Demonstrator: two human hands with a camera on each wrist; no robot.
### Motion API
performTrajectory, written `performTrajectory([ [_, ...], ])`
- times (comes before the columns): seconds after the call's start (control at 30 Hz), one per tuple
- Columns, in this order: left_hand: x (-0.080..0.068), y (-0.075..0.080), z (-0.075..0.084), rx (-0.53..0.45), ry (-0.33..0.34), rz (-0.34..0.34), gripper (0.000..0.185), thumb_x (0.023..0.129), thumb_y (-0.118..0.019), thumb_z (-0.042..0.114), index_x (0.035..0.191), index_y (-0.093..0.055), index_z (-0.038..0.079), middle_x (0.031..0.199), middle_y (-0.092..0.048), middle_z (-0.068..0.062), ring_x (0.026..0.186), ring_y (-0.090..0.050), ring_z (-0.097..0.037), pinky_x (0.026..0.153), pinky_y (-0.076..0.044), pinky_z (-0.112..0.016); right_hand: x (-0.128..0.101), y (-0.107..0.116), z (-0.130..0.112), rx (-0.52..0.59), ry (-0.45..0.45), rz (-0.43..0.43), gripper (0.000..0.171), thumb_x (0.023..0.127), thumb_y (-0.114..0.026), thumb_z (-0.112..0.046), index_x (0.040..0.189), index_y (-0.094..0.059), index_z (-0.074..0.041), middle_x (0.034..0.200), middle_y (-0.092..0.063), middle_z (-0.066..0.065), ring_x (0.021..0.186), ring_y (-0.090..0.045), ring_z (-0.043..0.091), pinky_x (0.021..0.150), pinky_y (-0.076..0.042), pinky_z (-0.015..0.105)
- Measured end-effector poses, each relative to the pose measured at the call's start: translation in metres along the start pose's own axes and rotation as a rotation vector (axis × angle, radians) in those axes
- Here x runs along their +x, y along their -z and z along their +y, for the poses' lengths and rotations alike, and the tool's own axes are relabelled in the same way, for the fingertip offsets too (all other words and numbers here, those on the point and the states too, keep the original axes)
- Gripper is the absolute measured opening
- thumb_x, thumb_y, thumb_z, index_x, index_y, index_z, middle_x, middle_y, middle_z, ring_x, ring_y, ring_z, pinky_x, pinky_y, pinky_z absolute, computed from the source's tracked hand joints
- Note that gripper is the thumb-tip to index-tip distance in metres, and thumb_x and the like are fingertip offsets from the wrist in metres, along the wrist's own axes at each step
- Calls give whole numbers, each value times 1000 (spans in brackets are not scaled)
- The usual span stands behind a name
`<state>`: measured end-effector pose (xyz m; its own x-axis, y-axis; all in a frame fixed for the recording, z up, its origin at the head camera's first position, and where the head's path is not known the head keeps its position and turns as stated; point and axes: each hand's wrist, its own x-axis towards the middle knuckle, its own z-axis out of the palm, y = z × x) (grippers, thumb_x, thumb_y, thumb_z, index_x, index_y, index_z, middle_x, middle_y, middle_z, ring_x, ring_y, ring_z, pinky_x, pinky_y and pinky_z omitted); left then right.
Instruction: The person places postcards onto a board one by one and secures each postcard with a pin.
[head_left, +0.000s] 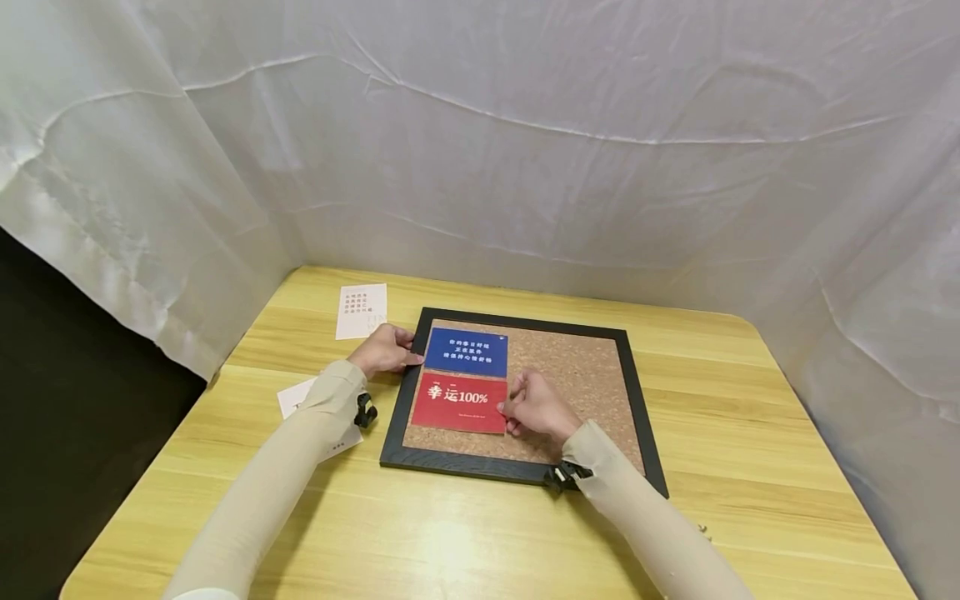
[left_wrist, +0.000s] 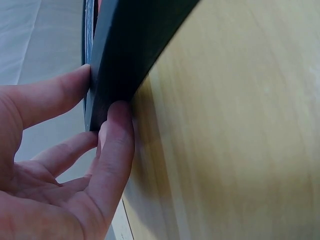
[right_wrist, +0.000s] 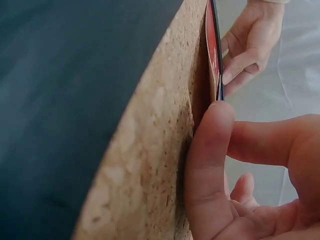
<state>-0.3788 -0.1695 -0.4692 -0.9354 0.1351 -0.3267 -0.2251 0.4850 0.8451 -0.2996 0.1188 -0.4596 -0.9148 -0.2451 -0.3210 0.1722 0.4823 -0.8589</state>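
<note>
A corkboard [head_left: 577,367] in a black frame lies on the wooden table. On its left half, a blue card [head_left: 467,353] with white writing lies above a red card [head_left: 456,406] marked "100%". My left hand [head_left: 384,348] grips the board's left edge, thumb on the frame [left_wrist: 112,60] and fingers against its outer side in the left wrist view. At the red card's right edge, my right hand [head_left: 542,408] pinches the border between thumb and forefinger. The right wrist view shows the red card [right_wrist: 212,45] edge-on, slightly raised from the cork [right_wrist: 150,115].
A white card with red writing [head_left: 362,308] lies at the table's back left. Another white card [head_left: 294,397] is partly hidden beneath the left forearm. Small brass-coloured bits [head_left: 704,530] lie beside the right forearm. White fabric [head_left: 525,183] hangs around the table.
</note>
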Motion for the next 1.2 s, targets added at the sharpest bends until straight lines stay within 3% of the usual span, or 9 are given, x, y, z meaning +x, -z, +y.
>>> performTrajectory([
  [0.4,0,0,1,4,13,5,60,91,-75,5,146,-53,-5,128,-64,-22,93,-66,-17,73,-58,-21,1,1,-2,-68,8,-13,22,96,-66,3,104,-46,3,66,-67,10,48,-60,13,50,-57,27],
  [1.2,0,0,-1,1,8,-3,58,92,-74,4,145,-54,-6,124,-65,-21,89,-66,-15,75,-60,-23,2,0,-7,-126,8,-16,21,94,-68,4,102,-48,6,61,-63,9,46,-57,14,46,-52,25],
])
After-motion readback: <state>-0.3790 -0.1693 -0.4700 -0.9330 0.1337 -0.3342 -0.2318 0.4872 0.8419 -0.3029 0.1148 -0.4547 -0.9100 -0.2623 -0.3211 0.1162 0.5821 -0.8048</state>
